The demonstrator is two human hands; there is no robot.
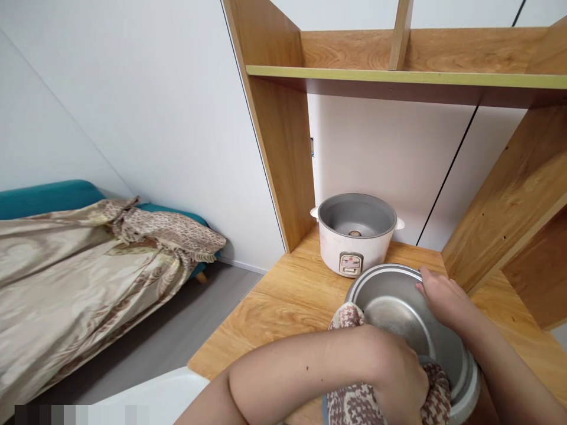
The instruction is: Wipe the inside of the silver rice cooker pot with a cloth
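A metal inner pot (398, 307) is tilted toward me over the wooden desk (283, 295). My right hand (443, 298) grips its far right rim. My left hand (398, 378) is closed on a houndstooth cloth (354, 398) pressed against the pot's near edge and outside; part of the cloth pokes up by the rim. Behind the pot stands a white rice cooker (357, 233), lid off, its grey inside and heating plate showing.
Wooden shelf uprights (283, 147) flank the desk, with a shelf (398, 77) overhead. A slanted wooden panel (509, 206) closes in on the right. To the left, lower down, a bed (88, 271) with a patterned cover. A white curved object (163, 395) lies below the desk edge.
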